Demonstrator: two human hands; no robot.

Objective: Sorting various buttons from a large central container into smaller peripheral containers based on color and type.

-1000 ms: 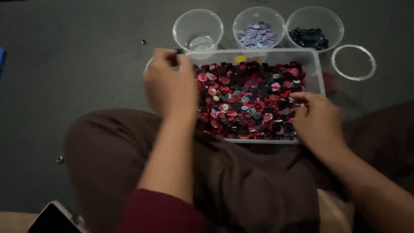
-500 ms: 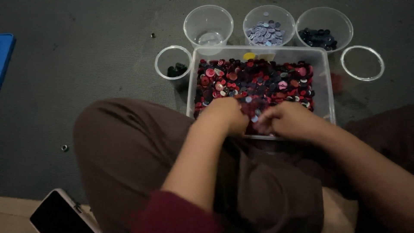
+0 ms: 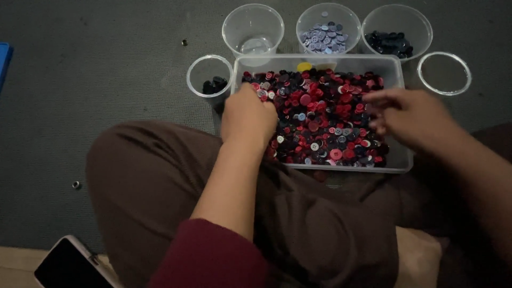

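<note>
Clear bin (image 3: pixel 397 160) long axis left-right; left hand (image 3: pixel 248 117), right hand (image 3: pixel 410 114) in buttons (image 3: pixel 320 114)

On the dark grey carpeted floor (image 3: pixel 106 64), a clear plastic cup holding pale blue-grey buttons (image 3: pixel 328 29) stands at twelve o'clock, with an empty-looking clear plastic cup (image 3: pixel 253 29) just beside it toward eleven and a clear plastic cup of dark navy buttons (image 3: pixel 396 33) toward one. A shallow clear round lid (image 3: pixel 444 72) lies at two o'clock. A dark-screened smartphone (image 3: pixel 72 265) lies at seven o'clock, and a blue object's edge (image 3: pixel 4 61) shows at nine.
</note>
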